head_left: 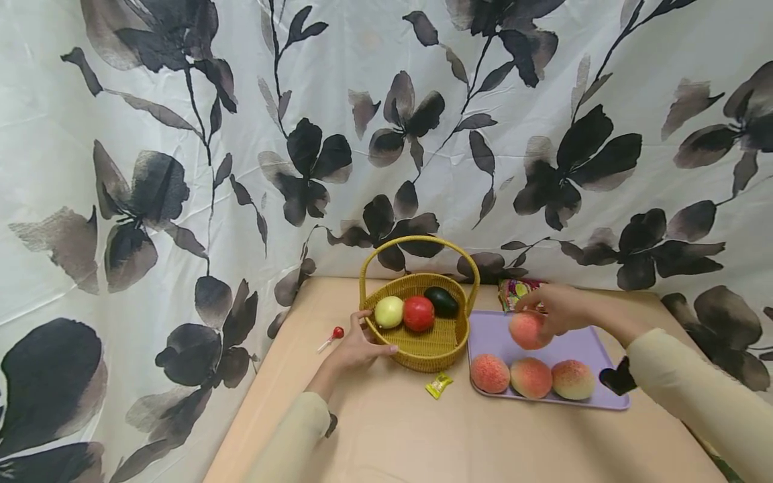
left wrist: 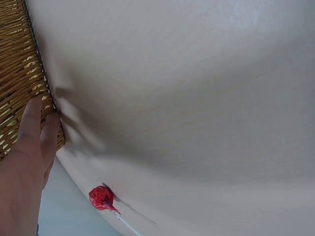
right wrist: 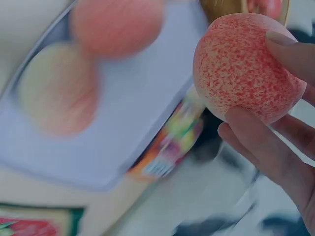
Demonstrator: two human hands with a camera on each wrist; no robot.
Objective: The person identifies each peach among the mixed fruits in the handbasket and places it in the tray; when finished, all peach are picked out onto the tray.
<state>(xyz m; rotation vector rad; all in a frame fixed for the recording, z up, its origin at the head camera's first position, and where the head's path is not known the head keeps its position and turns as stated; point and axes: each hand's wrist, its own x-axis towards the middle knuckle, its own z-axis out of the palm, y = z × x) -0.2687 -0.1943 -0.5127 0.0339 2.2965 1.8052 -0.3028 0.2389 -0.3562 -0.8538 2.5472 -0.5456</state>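
My right hand (head_left: 558, 310) grips a peach (head_left: 527, 330) above the lilac tray (head_left: 492, 329); in the right wrist view, thumb and fingers pinch that speckled pink peach (right wrist: 246, 69). Along the tray's near edge lie three more peaches: one pink (head_left: 490, 373), one orange-pink (head_left: 531, 378) and one yellowish (head_left: 573, 380). To the left stands a yellow wicker basket (head_left: 423, 362) with a tall handle. It holds a pale green fruit (head_left: 389, 312), a red fruit (head_left: 419, 314) and a dark eggplant-like piece (head_left: 441, 302). My left hand (head_left: 356, 347) rests on the basket's left side, its fingers (left wrist: 30, 120) straight against the wicker.
A red lollipop (head_left: 337, 333) lies left of the basket, and a yellow-wrapped candy (head_left: 439, 385) in front of it. Behind the tray is a colourful snack packet (head_left: 514, 292). A floral curtain (head_left: 386, 134) hangs behind the table (head_left: 386, 429).
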